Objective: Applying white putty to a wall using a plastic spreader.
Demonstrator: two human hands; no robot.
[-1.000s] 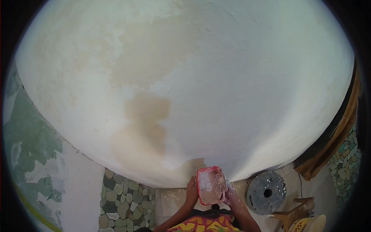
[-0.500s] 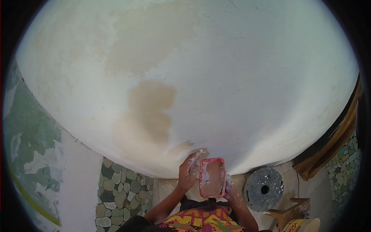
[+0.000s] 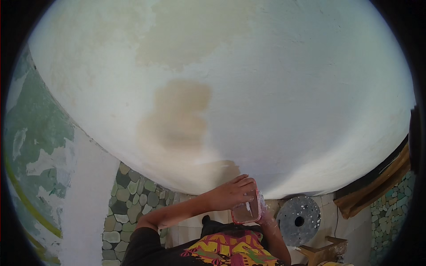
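Observation:
My left hand (image 3: 233, 193) reaches across my body over a red-rimmed rectangular plastic tub (image 3: 258, 205), its fingers bent at the far rim. A narrow white shape shows inside the tub below those fingers; what the hand grips, if anything, is hidden. On the tub's right side my right hand (image 3: 266, 217), smeared with white, is closed around it and holds it up at my waist. Greyish-brown paste lies in the tub. Just beyond stands a large whitish wall (image 3: 284, 111) with damp-looking tan patches (image 3: 182, 115), one close to my left hand.
A round, grey, paint-spotted disc (image 3: 306, 221) with a centre hole is to my right, near a small wooden stool (image 3: 326, 250). Pebble-patterned flooring (image 3: 133, 201) lies at left. A green-and-white patched surface (image 3: 40, 128) is farther left, a brown board (image 3: 372, 186) at right.
My left hand has come off the wall and swung right, over the tub. The tan patch by it looks broader. My view has shifted slightly; my right hand still holds the tub.

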